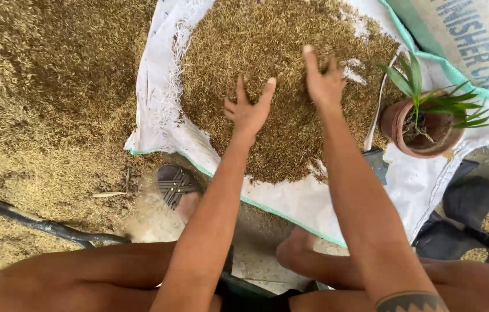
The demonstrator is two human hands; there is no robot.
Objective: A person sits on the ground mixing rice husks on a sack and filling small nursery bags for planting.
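Note:
A heap of brown unhusked grain (273,63) lies on a white woven sack sheet (157,115) with a green edge. My left hand (248,110) rests flat on the near part of the heap, fingers spread. My right hand (323,81) lies palm down a little farther in and to the right, fingers apart and pressed into the grain. Neither hand holds anything. Both forearms reach out over my bent knees.
More grain (42,86) covers the ground to the left. A clay pot with a small green plant (423,118) stands on the sheet at the right. My sandalled foot (176,186) is near the sheet's edge. A dark hose (36,222) runs along the lower left.

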